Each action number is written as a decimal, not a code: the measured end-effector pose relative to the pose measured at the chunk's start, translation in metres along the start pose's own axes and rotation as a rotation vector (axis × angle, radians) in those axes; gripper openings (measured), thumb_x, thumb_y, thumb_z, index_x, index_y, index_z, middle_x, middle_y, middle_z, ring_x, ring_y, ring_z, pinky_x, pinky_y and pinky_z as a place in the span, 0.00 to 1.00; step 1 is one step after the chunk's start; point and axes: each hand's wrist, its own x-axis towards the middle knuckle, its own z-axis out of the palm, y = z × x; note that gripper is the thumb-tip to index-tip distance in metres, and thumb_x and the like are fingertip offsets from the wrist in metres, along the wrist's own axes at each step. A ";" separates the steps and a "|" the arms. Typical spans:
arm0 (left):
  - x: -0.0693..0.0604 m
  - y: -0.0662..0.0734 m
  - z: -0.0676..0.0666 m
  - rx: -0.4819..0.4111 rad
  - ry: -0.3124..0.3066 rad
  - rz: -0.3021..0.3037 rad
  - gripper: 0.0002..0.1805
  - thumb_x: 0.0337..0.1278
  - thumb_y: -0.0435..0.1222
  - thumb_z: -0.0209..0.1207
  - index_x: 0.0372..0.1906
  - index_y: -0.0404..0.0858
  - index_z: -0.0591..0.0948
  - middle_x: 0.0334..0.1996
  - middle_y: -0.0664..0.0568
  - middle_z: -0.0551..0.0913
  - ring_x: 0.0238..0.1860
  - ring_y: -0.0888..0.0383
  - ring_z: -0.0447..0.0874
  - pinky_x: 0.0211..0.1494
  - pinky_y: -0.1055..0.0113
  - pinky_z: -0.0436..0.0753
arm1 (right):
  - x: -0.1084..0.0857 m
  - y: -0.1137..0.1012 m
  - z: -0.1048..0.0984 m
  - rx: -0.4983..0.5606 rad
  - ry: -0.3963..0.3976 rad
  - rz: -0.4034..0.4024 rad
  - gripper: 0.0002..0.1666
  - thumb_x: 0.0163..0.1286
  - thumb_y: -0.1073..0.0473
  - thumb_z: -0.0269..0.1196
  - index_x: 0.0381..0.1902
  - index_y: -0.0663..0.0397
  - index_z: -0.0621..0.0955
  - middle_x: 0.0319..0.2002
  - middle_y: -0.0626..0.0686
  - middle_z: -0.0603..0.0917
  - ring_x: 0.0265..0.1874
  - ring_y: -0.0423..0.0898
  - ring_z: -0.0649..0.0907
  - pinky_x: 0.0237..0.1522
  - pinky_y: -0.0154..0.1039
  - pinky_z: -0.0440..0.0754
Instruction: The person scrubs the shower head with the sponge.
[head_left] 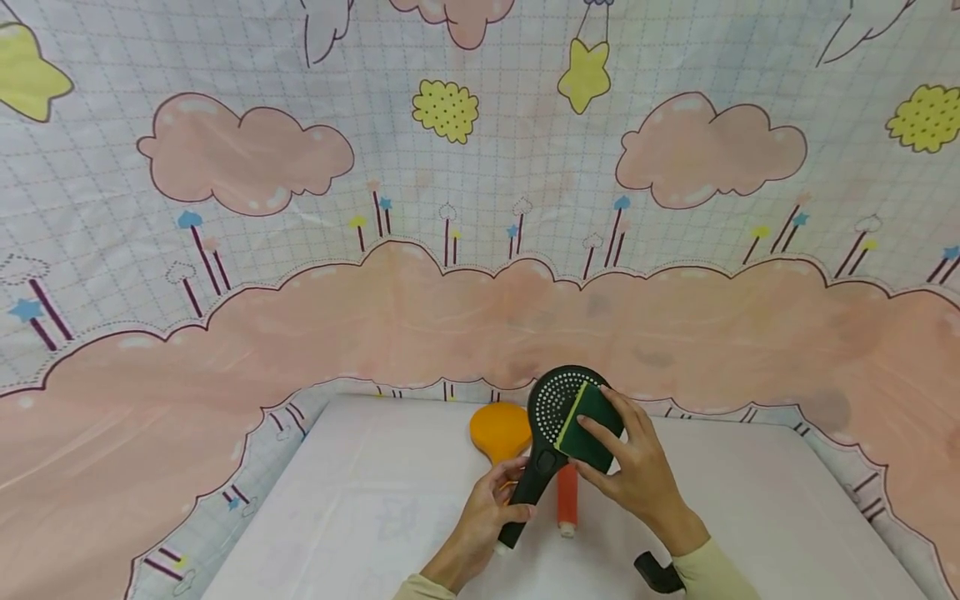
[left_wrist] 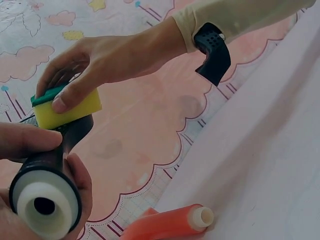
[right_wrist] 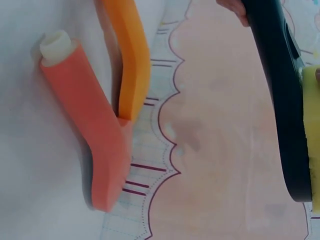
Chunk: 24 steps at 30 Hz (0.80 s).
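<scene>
A black shower head (head_left: 542, 467) is tilted up off the table, its round face dotted with pale nozzles. My left hand (head_left: 483, 517) grips it by the handle, whose white threaded end faces the left wrist camera. A green and yellow sponge (head_left: 592, 429) lies against the nozzle face, yellow side toward it. My right hand (head_left: 637, 467) pinches the sponge between thumb and fingers, as the left wrist view also shows. Part of the nozzle face is hidden by the sponge. In the right wrist view the sponge (right_wrist: 312, 135) touches the black head at the right edge.
An orange-yellow shower head (head_left: 500, 429) lies on the white table (head_left: 337, 500) behind my left hand. Beside it lies a red-orange shower head (head_left: 567, 500), mostly covered by the black one. A black strap piece (head_left: 658, 573) sits at my right sleeve. Patterned cloth (head_left: 480, 325) hangs behind.
</scene>
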 end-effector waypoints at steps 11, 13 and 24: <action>-0.003 0.000 0.000 0.014 -0.003 0.002 0.36 0.48 0.19 0.63 0.66 0.38 0.71 0.55 0.46 0.73 0.51 0.52 0.74 0.57 0.60 0.79 | 0.009 0.006 -0.002 0.002 0.054 0.017 0.34 0.67 0.28 0.52 0.54 0.45 0.83 0.65 0.67 0.71 0.61 0.65 0.71 0.49 0.65 0.79; -0.003 -0.001 0.000 0.013 -0.005 0.001 0.36 0.48 0.19 0.63 0.67 0.37 0.71 0.55 0.46 0.73 0.51 0.52 0.74 0.57 0.61 0.79 | 0.009 0.006 -0.002 0.000 0.053 0.026 0.35 0.67 0.28 0.52 0.54 0.45 0.82 0.65 0.67 0.71 0.62 0.64 0.70 0.50 0.64 0.79; -0.003 -0.001 0.002 0.023 -0.017 -0.004 0.37 0.47 0.20 0.63 0.66 0.37 0.71 0.55 0.46 0.73 0.51 0.52 0.74 0.57 0.61 0.78 | 0.008 -0.002 0.002 0.035 0.037 0.031 0.34 0.66 0.28 0.52 0.54 0.44 0.82 0.66 0.66 0.70 0.62 0.64 0.70 0.49 0.65 0.79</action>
